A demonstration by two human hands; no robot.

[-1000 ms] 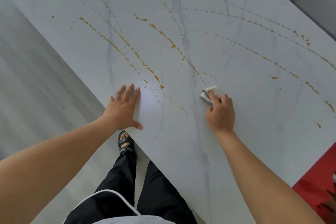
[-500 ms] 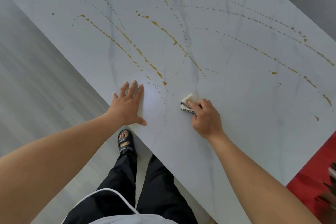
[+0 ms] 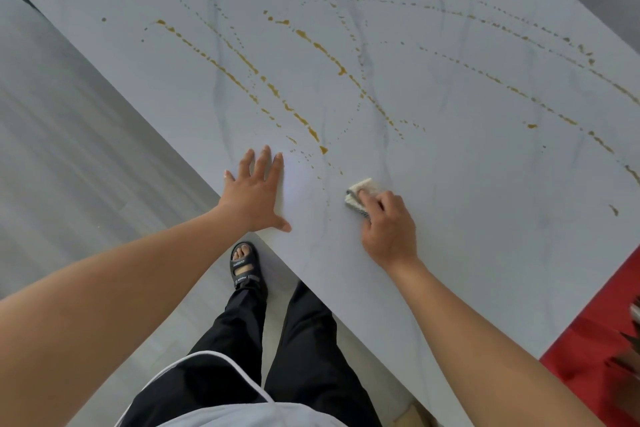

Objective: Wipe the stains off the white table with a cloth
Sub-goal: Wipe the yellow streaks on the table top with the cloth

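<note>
Two-handed lean on the white table (image 3: 485,218). Far left, grey floor (image 3: 69,149). Next, left hand (image 3: 254,196) flat at the near table edge, fingers straight and spread, thumb out to the right, gripping nothing. Below it, a black sandal (image 3: 244,267) on the floor, black trousers (image 3: 304,340) beside. Just beyond the fingertips, orange-brown stains (image 3: 313,132) in long dotted streaks, fanning across the far and right tabletop. Right of that hand, apart from it, a small folded pale cloth (image 3: 360,192) on the table, darker along its near edge, possibly a stripe. Right hand (image 3: 389,229) on top, fingers curled over the cloth and pressing it down, thumb hidden. Far right, a red surface (image 3: 595,374) past the table corner.
</note>
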